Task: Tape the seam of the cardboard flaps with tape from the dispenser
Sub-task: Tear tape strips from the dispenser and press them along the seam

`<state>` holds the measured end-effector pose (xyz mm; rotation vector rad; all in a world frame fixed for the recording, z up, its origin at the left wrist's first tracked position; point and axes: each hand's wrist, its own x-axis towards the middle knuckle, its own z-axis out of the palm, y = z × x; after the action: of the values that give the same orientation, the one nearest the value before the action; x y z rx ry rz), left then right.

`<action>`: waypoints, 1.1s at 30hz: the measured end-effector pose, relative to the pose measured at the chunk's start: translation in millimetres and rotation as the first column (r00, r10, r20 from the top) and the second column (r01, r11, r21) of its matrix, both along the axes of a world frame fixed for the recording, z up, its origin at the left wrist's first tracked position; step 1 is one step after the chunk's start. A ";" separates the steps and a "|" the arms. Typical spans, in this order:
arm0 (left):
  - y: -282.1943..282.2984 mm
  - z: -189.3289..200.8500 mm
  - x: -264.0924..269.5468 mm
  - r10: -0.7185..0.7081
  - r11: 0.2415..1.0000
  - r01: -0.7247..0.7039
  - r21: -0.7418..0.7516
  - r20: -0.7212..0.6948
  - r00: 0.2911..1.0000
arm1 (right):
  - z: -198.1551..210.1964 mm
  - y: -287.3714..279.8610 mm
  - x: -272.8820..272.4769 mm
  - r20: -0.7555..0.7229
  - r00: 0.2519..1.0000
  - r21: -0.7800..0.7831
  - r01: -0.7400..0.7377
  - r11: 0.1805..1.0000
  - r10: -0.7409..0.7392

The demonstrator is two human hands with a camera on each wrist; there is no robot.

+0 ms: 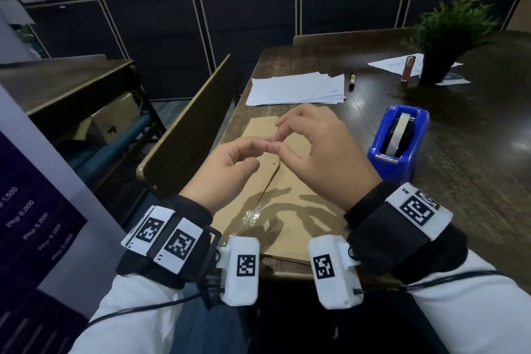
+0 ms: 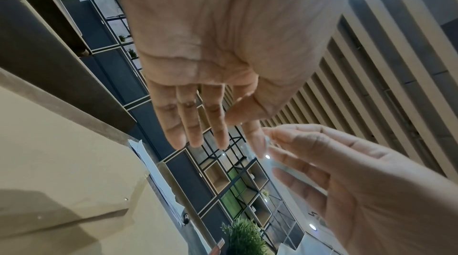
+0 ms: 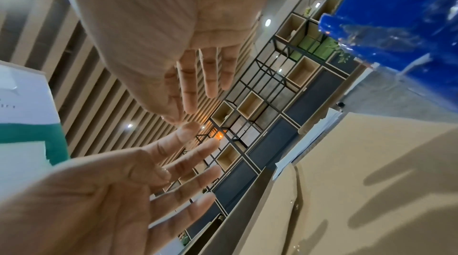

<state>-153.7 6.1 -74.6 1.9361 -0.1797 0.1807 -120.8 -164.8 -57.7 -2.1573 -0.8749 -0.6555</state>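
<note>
Two tan cardboard flaps (image 1: 290, 204) lie flat on the dark table, their seam (image 1: 268, 184) running away from me. Clear tape (image 1: 253, 217) shines on the seam's near part. Both hands hover above the seam with fingertips meeting. My right hand (image 1: 276, 136) pinches a short, faint strip of clear tape (image 2: 269, 140) between thumb and fingertips. My left hand (image 1: 260, 152) has nearly straight fingers, and its index fingertip (image 2: 259, 145) touches the strip's end. The blue tape dispenser (image 1: 399, 141) stands to the right of the flaps, and it shows as a blurred blue shape in the right wrist view (image 3: 396, 24).
A stack of white paper (image 1: 298, 89) lies beyond the flaps, with a marker (image 1: 352, 80) beside it. A potted plant (image 1: 448, 37) and a red tube (image 1: 408, 67) stand at the back right. A chair back (image 1: 186, 129) rises along the table's left edge.
</note>
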 end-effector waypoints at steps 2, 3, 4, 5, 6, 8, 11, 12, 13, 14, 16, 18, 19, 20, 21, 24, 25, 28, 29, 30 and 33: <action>3.8 -0.1 -1.2 0.026 0.999 -0.026 0.020 -0.033 0.999 | -2.3 4.6 -0.9 0.071 0.997 -0.037 0.009 0.999 -0.006; 6.3 -0.3 -1.2 0.049 0.998 -0.048 0.032 -0.046 0.998 | -3.3 6.4 -1.4 0.096 0.995 -0.045 0.009 0.999 -0.005; 9.6 -0.3 -1.3 0.079 0.995 -0.076 0.059 -0.058 0.995 | -4.4 8.0 -2.2 0.112 0.994 -0.046 0.006 0.999 0.000; 13.2 0.0 -1.5 0.105 0.990 -0.098 0.101 -0.063 0.992 | -5.2 9.7 -3.1 0.116 0.993 -0.039 -0.005 0.999 0.009; 17.0 0.6 -1.2 0.128 0.980 -0.116 0.162 -0.069 0.989 | -6.4 10.8 -3.8 0.110 0.994 -0.025 -0.017 1.000 0.020; 25.5 2.6 0.0 0.165 0.955 -0.135 0.266 -0.094 0.982 | -8.2 10.8 -3.2 0.083 0.996 0.006 -0.032 0.999 0.031; 36.3 7.5 2.5 0.204 0.929 -0.144 0.340 -0.147 0.968 | -12.8 9.8 2.6 -0.071 0.997 0.048 -0.017 0.999 0.021; 38.1 8.9 3.7 0.207 0.918 -0.132 0.373 -0.168 0.964 | -15.0 9.7 5.1 -0.158 0.987 0.064 -0.007 0.998 0.017; 39.4 9.0 5.5 0.207 0.903 -0.114 0.413 -0.187 0.960 | -16.8 10.2 6.4 -0.247 0.969 0.083 0.006 0.996 0.015; 40.2 8.2 7.3 0.208 0.882 -0.094 0.462 -0.201 0.957 | -18.5 10.8 7.0 -0.329 0.944 0.104 0.019 0.994 0.016; 38.2 5.6 10.8 0.207 0.823 -0.054 0.565 -0.211 0.955 | -22.1 11.1 7.9 -0.463 0.885 0.133 0.029 0.991 0.037; 35.1 1.2 12.9 0.193 0.760 0.006 0.650 -0.234 0.953 | -25.4 11.4 7.6 -0.571 0.818 0.118 0.008 0.993 0.061; 34.1 -1.9 13.2 0.183 0.738 0.047 0.673 -0.267 0.946 | -27.5 12.0 7.7 -0.612 0.788 0.109 -0.002 0.994 0.069; 33.3 -4.6 12.8 0.172 0.721 0.090 0.688 -0.303 0.937 | -29.9 12.7 8.3 -0.644 0.762 0.103 -0.007 0.995 0.072; 33.4 -7.4 12.9 0.162 0.702 0.130 0.700 -0.335 0.928 | -32.0 13.8 8.6 -0.668 0.741 0.098 -0.007 0.995 0.071; 33.8 -8.8 10.2 0.146 0.621 0.198 0.758 -0.360 0.921 | -36.0 19.2 9.2 -0.735 0.674 0.093 -0.004 0.996 0.071; 35.0 -8.1 9.3 0.143 0.598 0.201 0.776 -0.350 0.926 | -37.2 21.4 9.3 -0.755 0.651 0.094 -0.010 0.995 0.078; 38.1 -4.3 4.8 0.121 0.574 0.217 0.789 -0.343 0.931 | -40.0 27.8 5.6 -0.800 0.591 0.113 -0.015 0.993 0.100; 38.8 -3.4 3.0 0.115 0.570 0.223 0.791 -0.345 0.932 | -41.0 29.9 4.1 -0.825 0.552 0.147 0.000 0.989 0.122; 39.5 -2.5 0.7 0.111 0.566 0.226 0.793 -0.345 0.932 | -41.9 32.1 2.3 -0.848 0.508 0.183 0.016 0.983 0.149; 41.1 -2.7 -7.5 0.112 0.543 0.217 0.811 -0.326 0.939 | -48.7 37.7 2.1 -0.844 0.519 0.175 0.032 0.984 0.133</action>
<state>-161.2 47.2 -77.3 2.9026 -0.0900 -0.3805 -118.7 -127.2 -106.4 -1.9124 -0.2914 0.4029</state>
